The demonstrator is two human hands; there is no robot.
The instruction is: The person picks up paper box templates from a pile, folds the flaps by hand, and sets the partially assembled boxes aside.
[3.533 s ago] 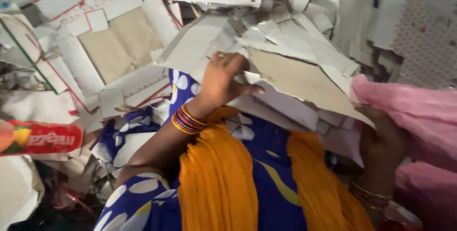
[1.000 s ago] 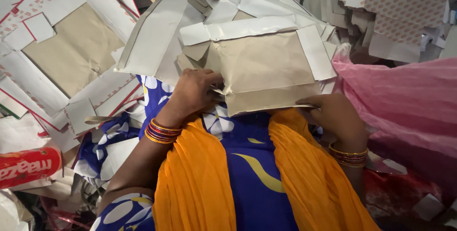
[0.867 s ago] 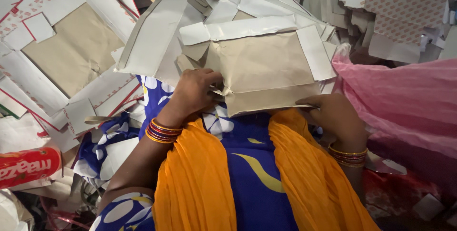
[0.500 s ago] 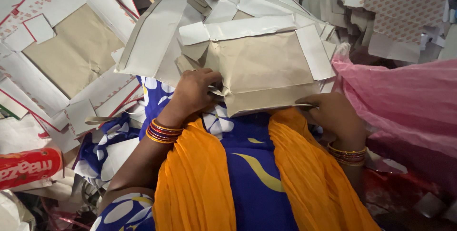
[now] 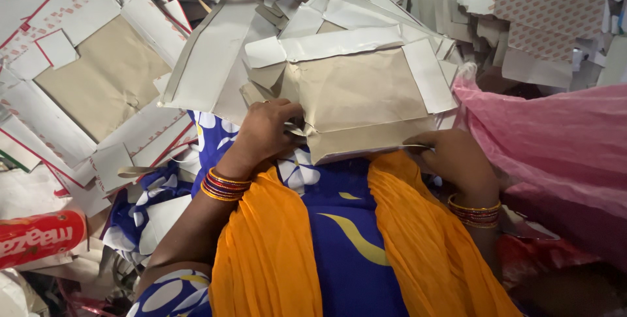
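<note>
Tube: red cylinder (image 5: 36, 238) lies at the far left edge, on scraps, well apart from both hands.
Flat blank: brown-and-white cardboard sheet (image 5: 104, 82) lies spread open at upper left on the heap, untouched.
Left hand: left hand (image 5: 264, 131), red and gold bangles at the wrist, fingers curled and pinching the left edge of the half-folded cardboard blank (image 5: 362, 101).
Held piece: it sits over the lap, brown face up, white flaps standing out at the top and right, lower edge folded up towards the person.
Handling: I judge it light and thin but fairly stiff; it creases along its scored lines and would buckle if squeezed mid-panel. The edges and fold lines look like the best places to grip, one hand per side.
Lap: blue flowered cloth (image 5: 339, 225) with an orange scarf (image 5: 274, 251) draped across it, right under the piece.
Right hand: right hand (image 5: 457, 157), gold bangles at the wrist, fingertips clamped on the lower right corner of the same piece.
Bag: pink plastic bag (image 5: 562, 140) bulges just beside that hand.
Pile: loose white card offcuts (image 5: 366, 0) crowd the top.
</note>
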